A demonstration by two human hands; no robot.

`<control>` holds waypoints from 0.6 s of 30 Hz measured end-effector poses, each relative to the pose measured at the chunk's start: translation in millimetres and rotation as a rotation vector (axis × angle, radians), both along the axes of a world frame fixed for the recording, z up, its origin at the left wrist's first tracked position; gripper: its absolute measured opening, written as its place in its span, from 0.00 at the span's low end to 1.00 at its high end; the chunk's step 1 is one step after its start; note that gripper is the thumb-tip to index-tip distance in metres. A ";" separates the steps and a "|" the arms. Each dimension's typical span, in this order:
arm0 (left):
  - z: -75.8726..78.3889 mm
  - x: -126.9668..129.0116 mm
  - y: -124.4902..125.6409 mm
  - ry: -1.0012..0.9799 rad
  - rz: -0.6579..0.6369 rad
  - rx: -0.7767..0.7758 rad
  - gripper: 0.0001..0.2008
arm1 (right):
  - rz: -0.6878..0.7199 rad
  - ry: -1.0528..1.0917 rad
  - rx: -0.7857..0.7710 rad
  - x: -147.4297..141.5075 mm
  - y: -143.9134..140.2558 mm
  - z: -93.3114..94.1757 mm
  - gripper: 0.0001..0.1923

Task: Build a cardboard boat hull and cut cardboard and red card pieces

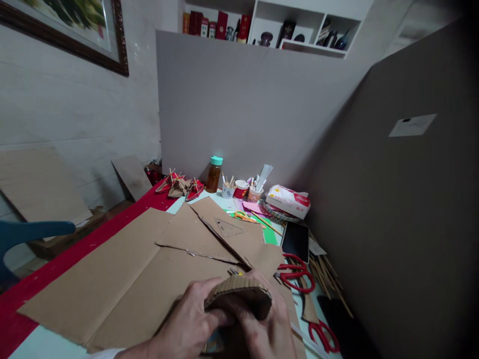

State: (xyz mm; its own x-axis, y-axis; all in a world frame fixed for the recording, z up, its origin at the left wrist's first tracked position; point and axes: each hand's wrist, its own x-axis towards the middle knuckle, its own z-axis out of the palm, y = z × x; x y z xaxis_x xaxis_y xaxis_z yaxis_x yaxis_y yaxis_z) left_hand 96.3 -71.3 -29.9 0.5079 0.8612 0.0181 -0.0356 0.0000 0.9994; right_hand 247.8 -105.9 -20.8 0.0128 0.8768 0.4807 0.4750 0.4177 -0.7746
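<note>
From the head view, the left hand (187, 324) and right hand (267, 329) both have their fingers (220, 316) clamped on a curved strip of brown corrugated cardboard (239, 291), bent into an arch low over the flat brown cardboard sheets (123, 279) on the tabletop (41, 346). Red-handled scissors (297, 276) lie just right of the hands.

We see brown corrugated cardboard (239, 294), flat brown cardboard sheets (123, 279), red-handled scissors (297, 276), an amber bottle (214, 175) with a mint-green cap, a black phone (295, 241), and a red-edged worktop (67, 259).
</note>
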 end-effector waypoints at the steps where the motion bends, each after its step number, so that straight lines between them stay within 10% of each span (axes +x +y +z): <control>1: 0.7 0.0 0.0 -0.003 0.000 -0.002 0.15 | 0.003 0.013 -0.003 -0.1 0.1 -0.4 0.09; 18: 7.6 0.7 -2.3 0.029 0.008 0.023 0.18 | 0.018 0.034 -0.070 1.1 1.9 1.3 0.05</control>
State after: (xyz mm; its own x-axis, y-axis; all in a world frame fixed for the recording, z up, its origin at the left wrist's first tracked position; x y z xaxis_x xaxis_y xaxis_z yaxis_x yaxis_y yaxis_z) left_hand 97.0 -73.6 -22.3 0.5020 0.8646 0.0232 -0.0065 -0.0231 0.9997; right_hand 248.9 -104.0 -19.6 0.0121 0.9087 0.4174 0.4403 0.3699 -0.8181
